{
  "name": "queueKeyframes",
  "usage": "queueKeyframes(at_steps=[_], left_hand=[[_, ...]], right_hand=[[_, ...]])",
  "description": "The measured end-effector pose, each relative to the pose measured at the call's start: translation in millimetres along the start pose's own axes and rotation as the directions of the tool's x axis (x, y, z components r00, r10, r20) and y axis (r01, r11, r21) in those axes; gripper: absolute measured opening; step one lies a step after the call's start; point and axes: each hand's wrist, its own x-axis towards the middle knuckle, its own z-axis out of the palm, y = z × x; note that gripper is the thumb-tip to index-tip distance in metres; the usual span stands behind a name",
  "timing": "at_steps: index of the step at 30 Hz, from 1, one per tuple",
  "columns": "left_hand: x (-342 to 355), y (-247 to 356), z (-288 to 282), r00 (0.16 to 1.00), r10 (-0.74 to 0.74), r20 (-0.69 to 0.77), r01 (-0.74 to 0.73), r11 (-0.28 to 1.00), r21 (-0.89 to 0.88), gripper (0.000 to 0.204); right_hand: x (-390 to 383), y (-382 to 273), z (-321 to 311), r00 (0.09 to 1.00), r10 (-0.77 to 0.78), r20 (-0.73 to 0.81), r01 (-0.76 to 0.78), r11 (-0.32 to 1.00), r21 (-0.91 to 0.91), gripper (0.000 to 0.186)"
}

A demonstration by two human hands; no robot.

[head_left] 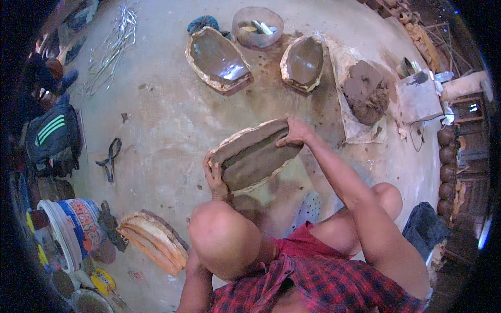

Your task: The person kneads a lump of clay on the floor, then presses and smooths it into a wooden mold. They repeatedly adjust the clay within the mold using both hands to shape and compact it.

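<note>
An oval plaster mould point(244, 136) with a layer of wet brown clay point(250, 161) inside is tilted before my knees. My left hand point(216, 180) grips its left end, fingers over the pale rim. At the far right end my right hand point(295, 132) clasps the rim, with a finger or thumb against the clay. A darker ridge or fold of clay runs lengthwise along the inside. The underside of the mould is hidden, so what supports it there does not show.
Two clay-lined moulds point(214, 57) point(304, 62) and a bowl point(258, 26) with tools lie farther off. A clay heap point(366, 93) rests on a sheet at right. An orange-stained mould point(154, 240), a white bucket point(73, 227) and a dark bag point(52, 138) are at left.
</note>
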Motion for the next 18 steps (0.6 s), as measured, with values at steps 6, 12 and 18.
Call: queueKeyframes(at_steps=[6,12,18], left_hand=[[-2,-8,3,1.0,0.007,0.004,-0.008,0.998,0.063,0.05],[3,-1,13,0.998,0.054,0.027,-0.055,0.997,0.062,0.051],[3,-10,3,0.986,0.16,0.055,-0.168,0.956,0.241,0.05]], right_hand=[[4,-9,20,0.967,0.252,-0.026,-0.251,0.967,0.047,0.069],[-17,-45,-9,0.977,0.2,-0.071,-0.211,0.955,-0.208,0.122],[-12,-52,8,0.973,0.23,-0.029,-0.231,0.953,-0.195,0.162]])
